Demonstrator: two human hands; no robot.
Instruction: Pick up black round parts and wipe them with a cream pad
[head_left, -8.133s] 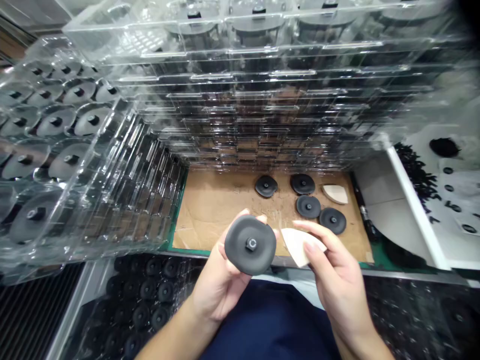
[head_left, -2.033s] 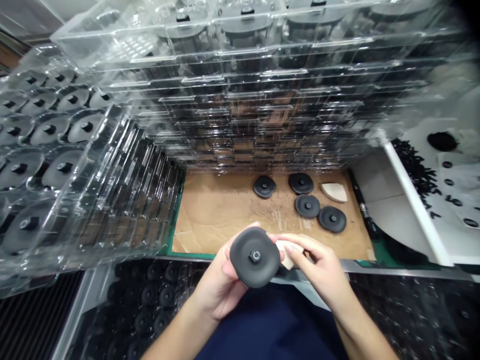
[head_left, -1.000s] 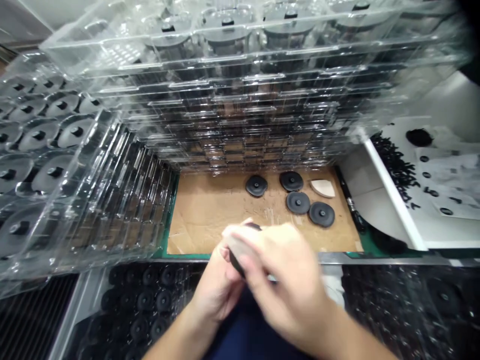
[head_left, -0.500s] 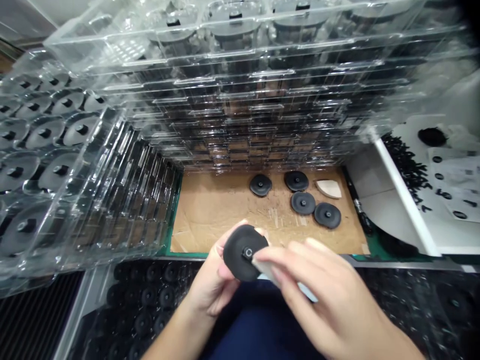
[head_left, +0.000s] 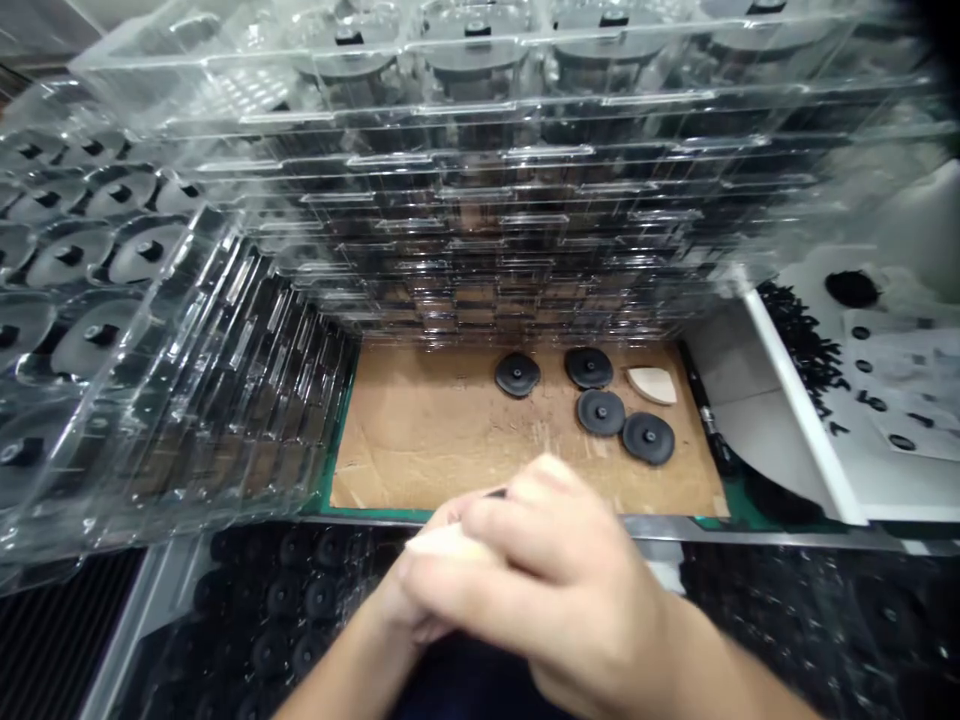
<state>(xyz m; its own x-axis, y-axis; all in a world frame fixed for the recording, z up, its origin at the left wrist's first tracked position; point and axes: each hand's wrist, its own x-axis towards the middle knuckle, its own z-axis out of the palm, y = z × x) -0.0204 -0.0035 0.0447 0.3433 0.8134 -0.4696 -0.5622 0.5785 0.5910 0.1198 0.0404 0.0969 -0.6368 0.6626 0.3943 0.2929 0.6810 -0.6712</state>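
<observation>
my right hand [head_left: 547, 590] knuckles-up, grip closed on pad [head_left: 442, 541] | left hand [head_left: 397, 615] tucked under it, grip can't tell

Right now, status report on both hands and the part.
Right hand over left hand, pale pad in its fingers. Black disc nearly hidden, edge only. Left grip unseen. Loose discs beyond, apart.

Factory workbench, stacked clear part trays [head_left: 465, 200], cardboard mat [head_left: 442, 430]

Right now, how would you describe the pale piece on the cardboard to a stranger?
Find the cardboard mat in front of the stacked clear trays. At its far right corner, beside four black discs, lies the only pale, wedge-shaped piece.
</observation>
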